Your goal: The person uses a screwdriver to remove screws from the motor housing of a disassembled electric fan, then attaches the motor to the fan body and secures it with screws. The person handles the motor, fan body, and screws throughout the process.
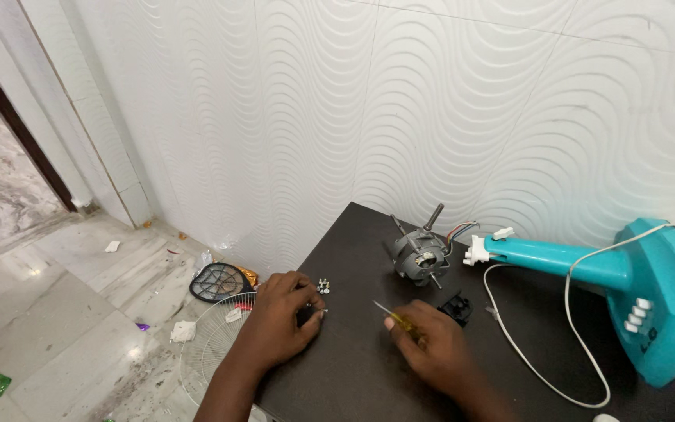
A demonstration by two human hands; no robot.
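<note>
My left hand rests near the left edge of a dark table, fingers curled around a small dark part that is mostly hidden. A small cluster of screws lies just beyond its fingertips. My right hand grips a yellow-handled screwdriver, its metal tip pointing left toward my left hand. Farther back on the table stands a grey fan motor with a shaft and coloured wires. A small black plastic piece lies right of my right hand.
A teal fan stand and base lies on the table's right side, with a white cord looping over the tabletop. On the marble floor to the left lie a white wire fan grille, a round racket-shaped swatter and scraps. A wavy white tiled wall stands behind.
</note>
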